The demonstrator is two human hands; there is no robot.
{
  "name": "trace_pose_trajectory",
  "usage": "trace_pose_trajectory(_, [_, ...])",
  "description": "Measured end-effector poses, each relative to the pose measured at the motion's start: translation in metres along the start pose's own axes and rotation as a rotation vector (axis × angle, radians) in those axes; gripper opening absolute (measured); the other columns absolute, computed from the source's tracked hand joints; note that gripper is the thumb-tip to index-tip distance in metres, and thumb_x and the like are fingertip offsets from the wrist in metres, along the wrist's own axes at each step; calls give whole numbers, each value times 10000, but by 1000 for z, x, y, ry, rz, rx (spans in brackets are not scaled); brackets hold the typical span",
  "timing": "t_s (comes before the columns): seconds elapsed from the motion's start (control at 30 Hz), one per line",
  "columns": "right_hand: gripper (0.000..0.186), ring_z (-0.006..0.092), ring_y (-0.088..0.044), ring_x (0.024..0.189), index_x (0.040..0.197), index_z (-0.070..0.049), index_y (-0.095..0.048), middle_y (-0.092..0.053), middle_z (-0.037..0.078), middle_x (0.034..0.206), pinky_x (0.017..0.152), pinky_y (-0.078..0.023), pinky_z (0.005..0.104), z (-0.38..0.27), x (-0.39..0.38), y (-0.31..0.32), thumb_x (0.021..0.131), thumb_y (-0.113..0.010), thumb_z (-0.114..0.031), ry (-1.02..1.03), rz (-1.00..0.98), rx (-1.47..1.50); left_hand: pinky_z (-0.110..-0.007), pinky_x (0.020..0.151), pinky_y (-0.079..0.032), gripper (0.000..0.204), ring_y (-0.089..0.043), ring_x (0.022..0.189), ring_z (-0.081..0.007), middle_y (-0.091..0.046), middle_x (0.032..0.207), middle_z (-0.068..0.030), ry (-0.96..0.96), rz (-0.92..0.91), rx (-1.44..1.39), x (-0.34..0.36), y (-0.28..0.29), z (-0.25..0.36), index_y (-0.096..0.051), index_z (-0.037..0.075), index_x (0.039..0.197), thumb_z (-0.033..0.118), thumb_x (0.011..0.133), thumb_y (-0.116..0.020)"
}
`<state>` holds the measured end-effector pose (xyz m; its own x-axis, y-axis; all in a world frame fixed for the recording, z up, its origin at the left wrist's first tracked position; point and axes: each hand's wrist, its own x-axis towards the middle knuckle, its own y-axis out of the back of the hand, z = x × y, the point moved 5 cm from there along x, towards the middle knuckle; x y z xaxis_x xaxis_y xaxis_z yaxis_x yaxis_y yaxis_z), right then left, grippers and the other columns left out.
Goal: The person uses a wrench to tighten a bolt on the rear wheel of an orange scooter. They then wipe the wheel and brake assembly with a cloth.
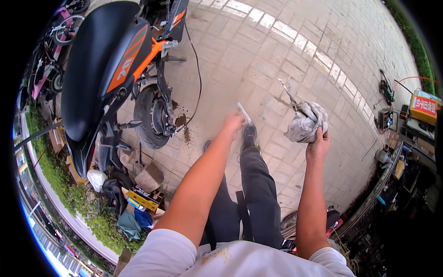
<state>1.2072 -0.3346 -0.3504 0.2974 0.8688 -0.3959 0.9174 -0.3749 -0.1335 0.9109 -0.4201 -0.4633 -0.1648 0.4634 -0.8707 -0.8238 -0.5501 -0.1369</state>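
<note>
Clearly, both bare arms reach forward to the right of the black-and-orange motorcycle [110, 60] with a long black seat. The left arm slants up and inward across the front of the body, bringing the left hand [234, 123] to the nearer position, just right of the motorcycle's rear end. Its fingers appear closed on a slim, pale, bar-shaped tool [244, 112], which sticks out past them at a slant; how each finger sits is too small to tell.

Farther from the motorcycle, the right forearm rises almost straight, and the right hand [318, 144] is raised with thumb and fingers clamped on the lower edge of a crumpled, stained grey-white cloth [305, 123]. The cloth bunches above the fingertips, and a thin twisted end points up toward the motorcycle's side.

At the motorcycle's rear, a black rubber-tyred wheel [153, 117] stands over light paving bricks [221, 60], and a thin black cable [200, 78] loops down on its right. Crumbly brown dirt [181, 121] lies just beside that wheel. Below the motorcycle are a rough grey-brown block [149, 177] and a white plastic bag [96, 180].
</note>
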Motion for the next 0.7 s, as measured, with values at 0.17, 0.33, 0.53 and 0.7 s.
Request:
trace_pose_trajectory(0.17, [314,173,-602,989,1191,74,-532,-609,120,1127,869,-481,308,39,27,-22,934,-586,-97,-25,-109,-214,-467,1047,-340,641,-414,1279,-325,-438,1374,-175,101,-93,-135,16,-4,-50,-340,23,1428,271,901,-608])
trace_pose_trajectory(0.33, [245,118,-592,842,1095,71,-598,-651,84,969,758,-468,260,111,-22,-72,913,-598,-93,-86,-233,-539,-468,1042,-347,619,-396,1309,-325,-448,1392,-129,285,-45,-409,-4,32,-103,-386,82,1411,378,911,-599])
trace_pose_trajectory(0.53, [210,153,-607,794,1063,89,-580,-637,105,942,733,-493,283,255,-122,-128,902,-586,-45,-499,-401,-475,-377,945,-465,459,-583,1118,-191,-589,1242,-90,38,-167,-873,-3,110,-154,-500,65,1300,354,949,-559])
trace_pose_trajectory(0.7, [186,217,-646,886,1078,85,-568,-642,143,1012,786,-535,337,371,-181,-179,919,-549,-10,-675,-486,-351,-336,924,-464,450,-572,1099,-174,-589,1214,-107,-179,238,-981,-8,204,-214,-506,-27,1265,279,945,-588])
